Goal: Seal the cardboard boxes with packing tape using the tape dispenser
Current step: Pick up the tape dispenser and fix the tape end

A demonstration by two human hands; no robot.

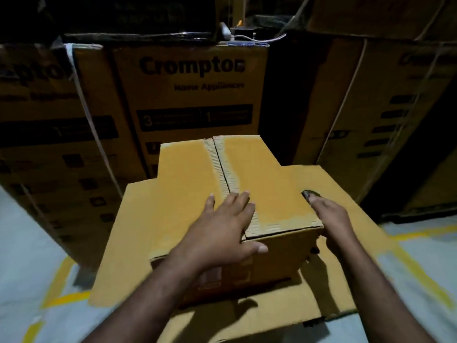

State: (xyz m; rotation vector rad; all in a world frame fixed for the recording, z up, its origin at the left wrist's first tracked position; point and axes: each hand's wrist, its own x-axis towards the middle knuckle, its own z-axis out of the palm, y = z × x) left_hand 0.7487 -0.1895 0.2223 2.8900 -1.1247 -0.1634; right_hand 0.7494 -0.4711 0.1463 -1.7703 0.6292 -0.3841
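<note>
Since no tape can be seen along the seam of the box, and no dispenser is in view, the sealing is judged not yet begun: the flaps are folded shut and merely held down, so the taping is all left to do. The box is set in the middle of the view on a flat cardboard sheet laid on the floor, with printed cartons stacked behind it from 9 to 3 o'clock. The left hand is laid flat and wide on the top at its 6 o'clock end, fingers spread across the seam. The right hand is set against the 3 o'clock edge, fingers seemingly straight; a small dark thing at their tips cannot be made out. The top is seen to be worn: its outer paper is stripped in a pale band along the seam and the near edge, the ribbing bared, where fresh tape may be expected to hold less well
</note>
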